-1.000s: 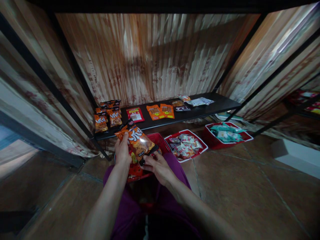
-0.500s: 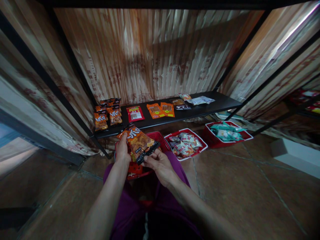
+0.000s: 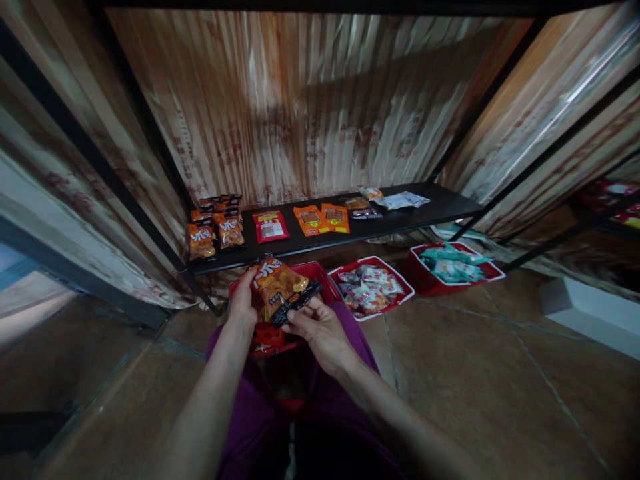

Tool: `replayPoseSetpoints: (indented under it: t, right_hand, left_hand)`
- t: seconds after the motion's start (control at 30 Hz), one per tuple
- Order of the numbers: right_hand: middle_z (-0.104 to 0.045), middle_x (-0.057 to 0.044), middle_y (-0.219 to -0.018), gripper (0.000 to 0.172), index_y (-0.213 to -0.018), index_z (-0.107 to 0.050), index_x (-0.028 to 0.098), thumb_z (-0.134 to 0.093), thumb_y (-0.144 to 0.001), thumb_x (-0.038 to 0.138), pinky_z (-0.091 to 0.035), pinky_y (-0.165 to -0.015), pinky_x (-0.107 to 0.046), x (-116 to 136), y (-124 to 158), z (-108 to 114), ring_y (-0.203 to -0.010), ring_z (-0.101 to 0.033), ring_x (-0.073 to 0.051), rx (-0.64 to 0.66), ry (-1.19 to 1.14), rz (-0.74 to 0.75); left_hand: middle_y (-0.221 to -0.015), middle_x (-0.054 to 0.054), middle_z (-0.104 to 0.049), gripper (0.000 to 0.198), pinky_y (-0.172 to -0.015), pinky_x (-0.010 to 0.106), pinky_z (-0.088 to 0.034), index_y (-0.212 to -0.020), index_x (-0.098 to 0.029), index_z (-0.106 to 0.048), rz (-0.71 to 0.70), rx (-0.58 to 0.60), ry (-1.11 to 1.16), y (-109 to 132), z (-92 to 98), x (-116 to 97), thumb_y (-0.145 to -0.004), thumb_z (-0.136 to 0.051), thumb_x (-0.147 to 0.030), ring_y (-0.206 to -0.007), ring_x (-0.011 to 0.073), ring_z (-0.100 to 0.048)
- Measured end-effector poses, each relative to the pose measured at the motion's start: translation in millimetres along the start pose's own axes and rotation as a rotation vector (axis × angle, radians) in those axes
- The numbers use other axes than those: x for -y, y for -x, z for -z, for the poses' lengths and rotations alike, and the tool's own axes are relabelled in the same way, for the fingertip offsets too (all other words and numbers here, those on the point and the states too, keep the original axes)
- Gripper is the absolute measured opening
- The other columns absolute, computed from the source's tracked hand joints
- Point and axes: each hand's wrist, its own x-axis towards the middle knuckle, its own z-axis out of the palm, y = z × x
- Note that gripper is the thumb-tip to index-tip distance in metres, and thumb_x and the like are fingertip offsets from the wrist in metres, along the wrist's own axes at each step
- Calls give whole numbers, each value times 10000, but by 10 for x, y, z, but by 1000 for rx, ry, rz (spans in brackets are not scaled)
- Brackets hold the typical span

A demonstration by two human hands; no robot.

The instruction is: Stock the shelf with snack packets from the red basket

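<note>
Above the red basket (image 3: 323,272), between the two hands, is the snack bag (image 3: 280,288). The right hand (image 3: 323,333) pinches its black end between thumb and fingers. The left hand (image 3: 243,303) holds the opposite side; its fingers are mostly hidden behind, so I cannot tell how they press. The wrapper looks slippery: a loose pinch could drop it, and hard pulling could perhaps tear the end.

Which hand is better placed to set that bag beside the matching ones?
Probably the left hand: it holds the orange bag and is nearer the matching bags; the right hand sits farther off.
</note>
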Motion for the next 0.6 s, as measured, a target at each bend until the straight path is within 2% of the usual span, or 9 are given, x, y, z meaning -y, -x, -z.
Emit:
replayPoseSetpoints:
  t: [0.17,0.4,0.6]
  right_hand:
    - [-666,40,-702,317,-812,-689,204,-840,-538,258,-550,-620,-249,24,13,-11,-638,-630,-104,8,-23,-19]
    - [-690,-1,-750,254,-767,-696,171,-810,-589,312,-555,-623,-261,43,16,-24,-658,-641,-122,15,-14,-7]
    - [-674,1,-695,244,-738,-671,167,-778,-633,360,-555,-617,-262,-1,-3,16,-626,-630,-120,-20,-16,-4]
  left_hand:
    - [-693,31,-693,253,-619,289,-526,-900,-145,-656,-2,9,2,16,-14,-49,-698,-687,-294,-608,175,-656]
    - [-728,21,-703,242,-665,283,-532,-929,-162,-642,-29,9,19,49,-22,-46,-710,-680,-256,-643,164,-666]
    - [-770,42,-709,176,-712,302,-526,-869,-157,-647,-155,55,40,84,-68,-30,-729,-645,-264,-694,174,-671]
